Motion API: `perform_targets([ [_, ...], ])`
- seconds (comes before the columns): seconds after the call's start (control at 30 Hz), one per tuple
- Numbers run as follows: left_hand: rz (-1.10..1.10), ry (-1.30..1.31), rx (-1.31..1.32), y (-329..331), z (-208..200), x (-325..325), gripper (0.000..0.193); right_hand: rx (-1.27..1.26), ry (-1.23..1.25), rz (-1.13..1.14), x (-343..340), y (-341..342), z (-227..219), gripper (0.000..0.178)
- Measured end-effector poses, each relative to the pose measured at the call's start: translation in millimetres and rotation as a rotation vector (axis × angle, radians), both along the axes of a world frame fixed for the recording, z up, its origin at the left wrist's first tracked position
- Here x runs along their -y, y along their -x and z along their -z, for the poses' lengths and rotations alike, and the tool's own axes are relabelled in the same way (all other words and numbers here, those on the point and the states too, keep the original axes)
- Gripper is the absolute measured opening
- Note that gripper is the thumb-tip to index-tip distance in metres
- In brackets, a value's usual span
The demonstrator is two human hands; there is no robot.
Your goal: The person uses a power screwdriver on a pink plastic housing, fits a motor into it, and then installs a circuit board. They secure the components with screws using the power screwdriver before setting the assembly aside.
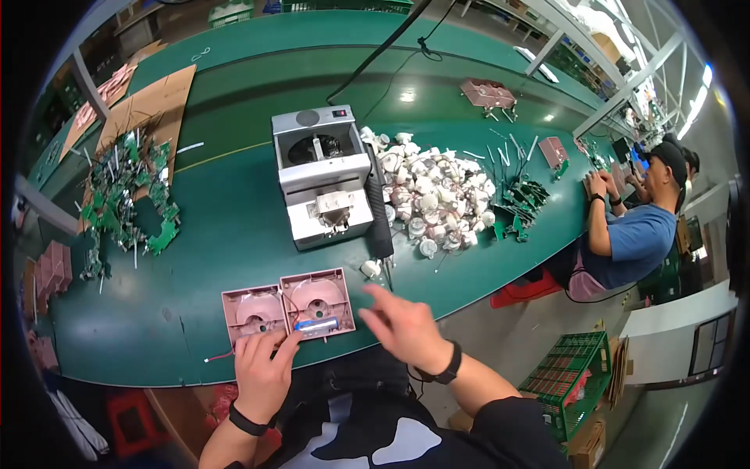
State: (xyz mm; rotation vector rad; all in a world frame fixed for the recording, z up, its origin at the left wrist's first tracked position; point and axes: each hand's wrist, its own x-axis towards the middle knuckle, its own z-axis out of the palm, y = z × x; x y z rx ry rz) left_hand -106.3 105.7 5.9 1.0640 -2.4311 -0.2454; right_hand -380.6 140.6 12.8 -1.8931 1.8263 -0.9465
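An opened pink plastic case (349, 301) lies as two side-by-side halves near the table's front edge. A blue cylindrical battery (319, 324) sits along the near side of its right half, and thin red wires run between the halves. My left hand (262, 367) holds the near edge where the halves meet, its thumb close to the battery. To the right of the case, my right hand (402, 328) is in the air with fingers apart and nothing in them. Beyond its fingertips are a small white round part (370, 269) and a dark-handled power screwdriver (380, 223), bit toward me.
A grey metal screw feeder (324, 176) stands behind the case on the green table (211, 211). Right of it is a heap of white wired parts (437, 191). Green circuit boards are piled left (129, 191) and right (522, 199). A co-worker (641, 227) sits at the right.
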Motion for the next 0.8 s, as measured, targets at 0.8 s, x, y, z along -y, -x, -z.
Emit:
perform_targets([
  [0.8, -0.58, 0.3, -0.002, -155.4, -40.1, 139.4, 0.022, 0.086, -0.031, 0.133, -21.3, -3.2, 45.7, 0.013],
])
